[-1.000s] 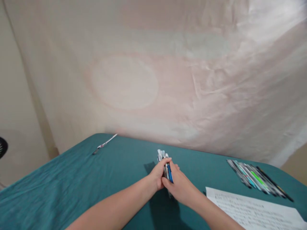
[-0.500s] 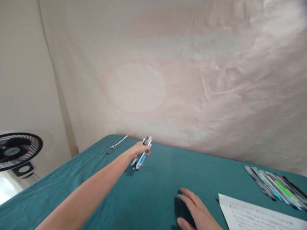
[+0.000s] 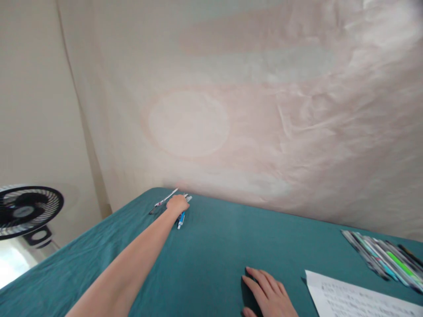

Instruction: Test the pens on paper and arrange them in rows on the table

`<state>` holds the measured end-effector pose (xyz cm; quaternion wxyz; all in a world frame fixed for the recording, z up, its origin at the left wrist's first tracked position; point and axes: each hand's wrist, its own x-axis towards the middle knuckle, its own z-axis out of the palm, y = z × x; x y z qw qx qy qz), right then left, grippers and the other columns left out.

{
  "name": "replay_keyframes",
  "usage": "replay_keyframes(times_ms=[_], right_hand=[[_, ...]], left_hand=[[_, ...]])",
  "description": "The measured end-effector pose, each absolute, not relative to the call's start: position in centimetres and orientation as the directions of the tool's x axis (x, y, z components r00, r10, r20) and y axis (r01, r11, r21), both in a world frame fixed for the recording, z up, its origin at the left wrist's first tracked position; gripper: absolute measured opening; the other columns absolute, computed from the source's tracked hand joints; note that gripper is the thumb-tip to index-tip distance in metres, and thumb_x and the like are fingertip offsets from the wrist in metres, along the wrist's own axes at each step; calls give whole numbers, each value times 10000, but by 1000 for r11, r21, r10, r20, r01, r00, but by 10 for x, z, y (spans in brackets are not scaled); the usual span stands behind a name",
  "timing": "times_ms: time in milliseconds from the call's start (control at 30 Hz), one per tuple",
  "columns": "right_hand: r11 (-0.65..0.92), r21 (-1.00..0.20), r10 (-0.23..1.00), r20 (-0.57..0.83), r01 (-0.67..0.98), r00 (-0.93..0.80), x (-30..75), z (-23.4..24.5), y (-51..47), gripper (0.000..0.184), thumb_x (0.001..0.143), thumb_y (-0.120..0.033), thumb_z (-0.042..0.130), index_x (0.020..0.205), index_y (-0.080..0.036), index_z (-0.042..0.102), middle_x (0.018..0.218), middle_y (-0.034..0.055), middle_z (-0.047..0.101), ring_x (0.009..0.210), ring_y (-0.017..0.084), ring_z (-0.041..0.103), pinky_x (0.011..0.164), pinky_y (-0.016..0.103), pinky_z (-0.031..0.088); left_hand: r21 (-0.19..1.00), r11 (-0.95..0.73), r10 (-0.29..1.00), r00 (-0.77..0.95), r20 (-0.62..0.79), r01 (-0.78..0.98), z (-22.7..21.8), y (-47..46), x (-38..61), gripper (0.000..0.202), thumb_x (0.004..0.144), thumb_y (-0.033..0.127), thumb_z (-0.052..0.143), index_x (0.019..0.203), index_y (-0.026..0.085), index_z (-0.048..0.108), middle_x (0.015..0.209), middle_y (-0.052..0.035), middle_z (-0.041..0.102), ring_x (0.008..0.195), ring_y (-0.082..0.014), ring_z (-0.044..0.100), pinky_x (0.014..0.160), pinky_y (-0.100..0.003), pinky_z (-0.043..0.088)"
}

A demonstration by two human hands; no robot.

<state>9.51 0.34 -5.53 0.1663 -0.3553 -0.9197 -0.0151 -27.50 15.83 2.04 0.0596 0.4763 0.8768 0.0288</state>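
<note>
Picturing a clock face lying flat on the green table [image 3: 211, 251], twelve at its far edge, the left hand [image 3: 178, 203] is gripping a bundle of pens [image 3: 181, 220] at eleven o'clock. For steady handling, it should be keeping the bundle low and level, fingers wrapping all the barrels, and easing off evenly so none are rolling. The right hand [image 3: 269, 294] is resting at four o'clock, fingers loosely spread, holding nothing.

Counting: two hands are showing; one bundle (its pens are overlapping too much to number); one slim pen-like item [image 3: 164, 200] is lying just beside it, towards ten; one row of pens [image 3: 385, 257], too blurred to count, is lying at three; one written sheet [image 3: 358, 294] is lying towards four; one fan [image 3: 29, 211] is standing beyond nine.
</note>
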Motion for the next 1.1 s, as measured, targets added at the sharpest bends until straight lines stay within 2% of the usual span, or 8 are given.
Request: replay_keyframes(times_ms=[100, 233, 400, 500, 667, 833, 967, 1100], right_hand=[[746, -98, 650, 322, 659, -688, 94, -56, 4, 467, 729, -408, 521, 1179, -289, 490, 1221, 42, 510, 1050, 242, 499, 800, 330, 421], [740, -123, 662, 306, 661, -684, 94, -56, 4, 463, 727, -392, 525, 1178, -293, 493, 1223, 42, 508, 1056, 246, 495, 802, 331, 419], [737, -138, 671, 268, 662, -691, 94, -54, 5, 458, 754, -423, 484, 1189, -278, 485, 1244, 44, 488, 1073, 261, 483, 808, 351, 418], [732, -146, 678, 251, 665, -691, 94, -53, 3, 459, 754, -413, 488, 1192, -277, 481, 1253, 42, 477, 1081, 262, 477, 820, 356, 415], [717, -141, 695, 210, 682, -688, 93, -50, 1, 459, 765, -410, 469, 1201, -268, 472, 1274, 42, 453, 1101, 268, 459, 838, 369, 406], [718, -138, 694, 207, 682, -689, 93, -49, 2, 459, 768, -411, 461, 1202, -264, 472, 1277, 44, 451, 1104, 269, 455, 837, 371, 401], [719, -159, 693, 225, 676, -685, 93, -49, 1, 459, 751, -383, 492, 1197, -272, 477, 1267, 43, 462, 1097, 265, 457, 838, 365, 395], [716, -178, 697, 241, 676, -675, 93, -46, -1, 469, 741, -385, 505, 1196, -272, 478, 1262, 50, 467, 1095, 268, 454, 837, 366, 392]], left_hand=[[90, 549, 836, -546, -53, 831, 19, 158, -271, 345, 788, 326, 505, 1077, 139, 497, 1086, -98, 519, 947, -201, 526, 779, -374, 443], [105, 580, 814, -579, -37, 808, 15, 152, -258, 518, 683, 390, 587, 1101, 95, 508, 1106, -229, 523, 1016, -318, 510, 795, -393, 420], [120, 623, 779, -628, -4, 773, 9, 143, -242, 724, 703, 465, 477, 1285, 75, 294, 1304, -292, 289, 1123, -415, 380, 809, -569, 337], [119, 631, 771, -637, 13, 766, 2, 139, -236, 825, 680, 549, 432, 1319, 74, 218, 1371, -266, 144, 1198, -450, 225, 831, -657, 226], [81, 638, 765, -643, 40, 765, -11, 135, -230, 793, 687, 562, 391, 1328, 123, 228, 1409, -183, 100, 1243, -425, 97, 864, -674, 144], [113, 605, 791, -611, 35, 788, -10, 135, -232, 738, 723, 564, 321, 1331, 157, 227, 1417, -152, 98, 1248, -411, 100, 878, -660, 146], [176, 547, 829, -559, 25, 819, -2, 135, -241, 754, 733, 595, 260, 1338, 150, 202, 1412, -171, 93, 1228, -431, 162, 850, -659, 192], [190, 431, 897, -442, 21, 882, 6, 125, -257, 797, 704, 606, 332, 1335, 135, 209, 1392, -186, 173, 1207, -397, 259, 866, -565, 285]])
